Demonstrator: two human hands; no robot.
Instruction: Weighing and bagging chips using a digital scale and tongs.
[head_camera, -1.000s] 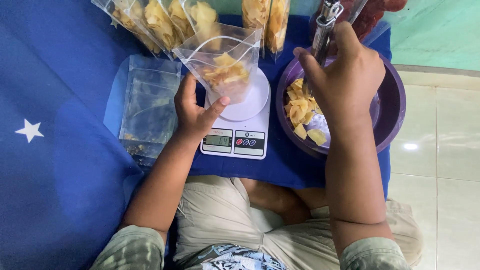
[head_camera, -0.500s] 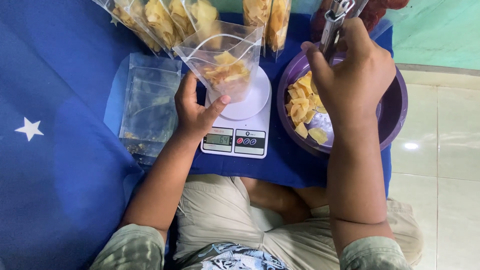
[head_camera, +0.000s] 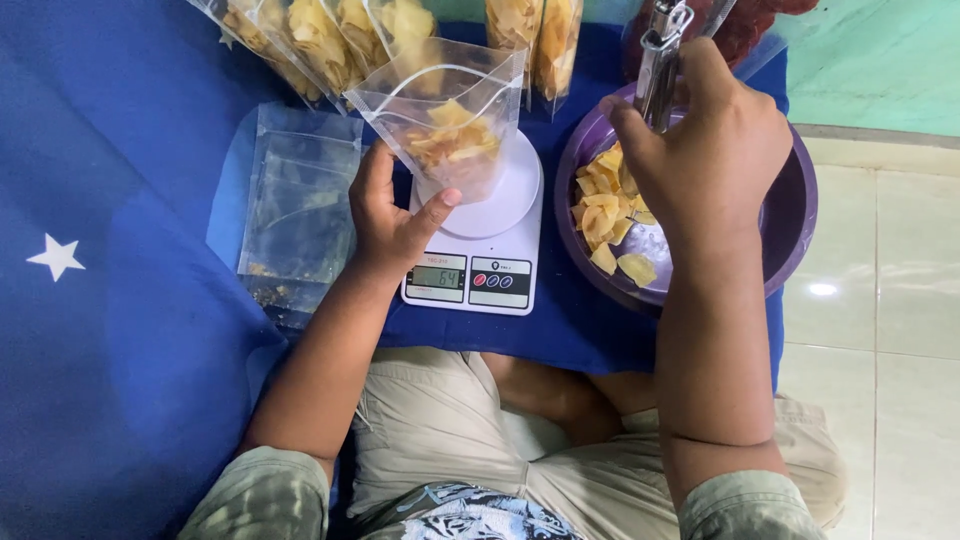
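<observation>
Chips mid-weighing: clear pouch (head_camera: 452, 130) on white scale (head_camera: 478, 240), center frame, steadied by left hand (head_camera: 392, 215) with fingers curled round its base.
Right hand (head_camera: 715, 150) clamped on metal tongs (head_camera: 660, 60) over purple bowl (head_camera: 690, 200), right of scale; probably next: pinch chips, carry left into pouch. Versus a second ago: tongs raised slightly, pouch unmoved.
</observation>
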